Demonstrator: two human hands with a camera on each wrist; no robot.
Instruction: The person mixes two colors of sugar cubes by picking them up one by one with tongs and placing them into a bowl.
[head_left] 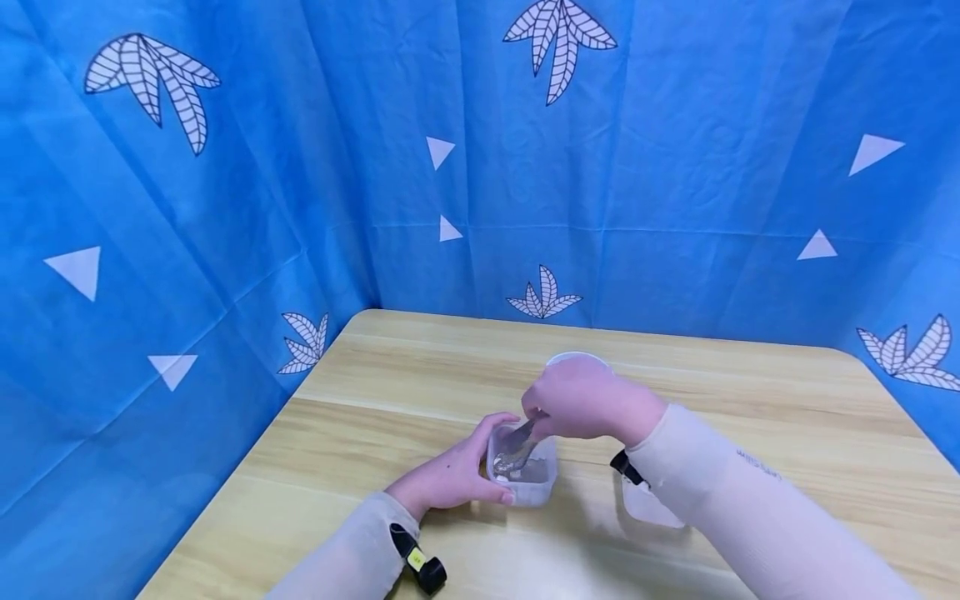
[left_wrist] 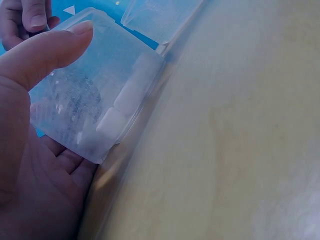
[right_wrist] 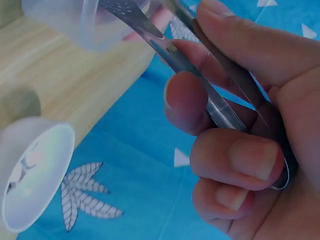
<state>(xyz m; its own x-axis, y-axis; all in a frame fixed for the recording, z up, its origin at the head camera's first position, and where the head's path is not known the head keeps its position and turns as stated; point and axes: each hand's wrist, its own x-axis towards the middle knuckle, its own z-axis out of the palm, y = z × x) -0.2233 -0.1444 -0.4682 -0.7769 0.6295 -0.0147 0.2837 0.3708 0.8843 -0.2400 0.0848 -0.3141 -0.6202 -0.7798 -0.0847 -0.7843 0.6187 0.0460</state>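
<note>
My left hand (head_left: 459,473) grips a clear, squarish plastic container (head_left: 531,495) standing on the table, thumb along the near side and fingers round the left and far sides. Several white block-shaped pieces (left_wrist: 111,123) lie along its bottom in the left wrist view. From above, my right hand (head_left: 579,402) holds a pair of metal tongs (right_wrist: 222,107), fingers curled round both arms. The head of the tongs reaches down into the container, showing as a blurred textured shape through the wall. Whether it pinches a piece, I cannot tell.
Just behind my right hand stands a white bowl (right_wrist: 71,137) with small things inside. A second clear plastic container (head_left: 651,507) sits on the right, partly under my right forearm. The wooden table (head_left: 405,358) meets a blue patterned curtain (head_left: 675,167) at the back and left.
</note>
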